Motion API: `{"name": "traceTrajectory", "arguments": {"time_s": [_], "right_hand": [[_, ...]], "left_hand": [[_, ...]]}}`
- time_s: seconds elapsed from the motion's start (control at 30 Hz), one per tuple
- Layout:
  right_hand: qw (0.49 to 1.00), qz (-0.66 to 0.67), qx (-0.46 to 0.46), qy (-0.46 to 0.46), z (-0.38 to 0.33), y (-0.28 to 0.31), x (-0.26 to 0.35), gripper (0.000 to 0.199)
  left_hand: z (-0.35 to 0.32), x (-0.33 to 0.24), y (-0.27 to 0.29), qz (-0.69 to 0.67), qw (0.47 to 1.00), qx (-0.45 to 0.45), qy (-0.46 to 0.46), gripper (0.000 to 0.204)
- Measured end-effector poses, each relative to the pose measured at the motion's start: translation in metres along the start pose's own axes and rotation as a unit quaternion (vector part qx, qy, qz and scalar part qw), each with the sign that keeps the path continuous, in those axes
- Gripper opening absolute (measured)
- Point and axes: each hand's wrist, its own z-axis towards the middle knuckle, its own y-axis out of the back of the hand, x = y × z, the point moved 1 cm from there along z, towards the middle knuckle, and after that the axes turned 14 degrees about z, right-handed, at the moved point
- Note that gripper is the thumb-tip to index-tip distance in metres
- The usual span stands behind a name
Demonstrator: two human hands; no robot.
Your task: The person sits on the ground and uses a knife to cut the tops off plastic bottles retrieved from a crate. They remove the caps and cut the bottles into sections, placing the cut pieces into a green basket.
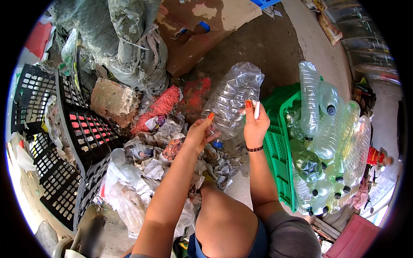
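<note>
A large clear plastic bottle (234,94) with a ribbed, crumpled body is held in front of me, tilted. My left hand (201,134) is closed around its lower left side, fingers partly behind the plastic. Close to its right side, my right hand (257,127) is closed on a slim white-handled tool (257,110); a thin upright part shows above the handle, too fine to name. Whether the tool touches the bottle I cannot tell. A blue cap (218,144) shows below the bottle; I cannot tell whether it is attached.
To the right, a green crate (279,150) is packed with several clear and greenish bottles (329,133). On the left stand black perforated crates (88,129). Crumpled plastic film (150,159) lies below, near a brick-like block (114,102) and red netting (157,109). Stuffed sacks (129,47) stand behind.
</note>
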Motion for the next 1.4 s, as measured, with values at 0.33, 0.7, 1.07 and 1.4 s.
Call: {"name": "traceTrajectory", "arguments": {"time_s": [0.33, 0.7, 1.07, 1.4], "right_hand": [[0.982, -0.143, 0.010, 0.119, 0.015, -0.004, 0.031, 0.020], [0.992, 0.024, 0.035, 0.119, -0.025, -0.022, 0.075, 0.026], [0.960, 0.040, -0.005, 0.277, -0.023, 0.007, 0.337, 0.019], [0.985, 0.118, -0.063, 0.113, -0.062, 0.313, 0.480, 0.018]], "left_hand": [[-0.078, -0.010, -0.001, 0.132, 0.982, -0.092, -0.096, 0.042], [-0.288, 0.011, 0.078, 0.236, 0.898, -0.264, -0.262, 0.034], [-0.433, -0.005, 0.109, 0.417, 0.796, -0.299, -0.321, 0.018], [-0.456, 0.006, 0.128, 0.384, 0.833, -0.243, -0.315, 0.014]]}}
